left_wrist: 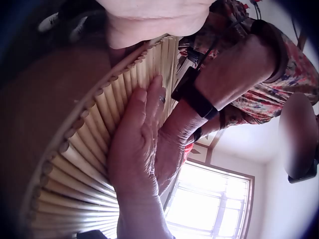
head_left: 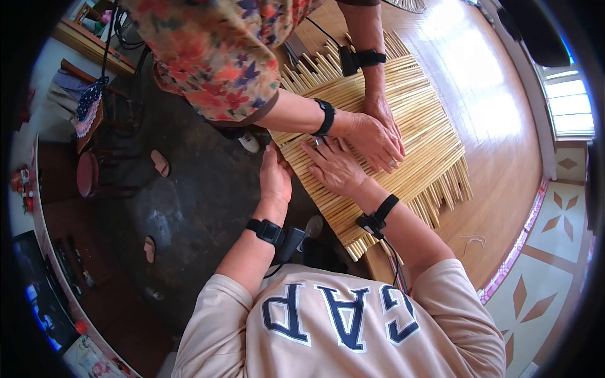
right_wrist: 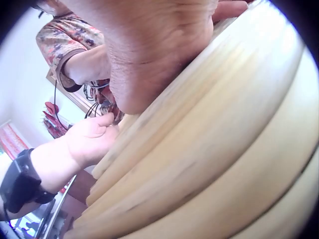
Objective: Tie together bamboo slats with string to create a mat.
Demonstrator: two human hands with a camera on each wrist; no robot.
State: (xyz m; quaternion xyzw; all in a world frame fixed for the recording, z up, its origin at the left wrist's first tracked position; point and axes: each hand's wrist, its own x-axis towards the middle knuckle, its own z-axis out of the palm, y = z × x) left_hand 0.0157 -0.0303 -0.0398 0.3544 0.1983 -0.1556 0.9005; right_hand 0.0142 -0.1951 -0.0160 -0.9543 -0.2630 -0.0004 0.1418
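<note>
Many thin pale wooden sticks [head_left: 409, 113] lie side by side in a broad layer on the wooden table. My right hand [head_left: 340, 169] rests flat on top of them near the left side, fingers spread. At the layer's left edge, my left hand [head_left: 276, 179] is held upright beside the stick ends [left_wrist: 82, 122], fingers mostly straight and palm turned toward them. Facing me, another person in a flowered top [head_left: 208, 63] lays one hand [head_left: 372, 138] over the other on the sticks, just beyond my right hand.
The wooden table [head_left: 469, 82] extends to the right, with a thin pale string [head_left: 472, 240] on it. On the dark floor to the left are pink slippers [head_left: 160, 162] and a red stool [head_left: 88, 173]. A chair [head_left: 94, 120] holding cloth stands farther back. The window [head_left: 569, 101] is at right.
</note>
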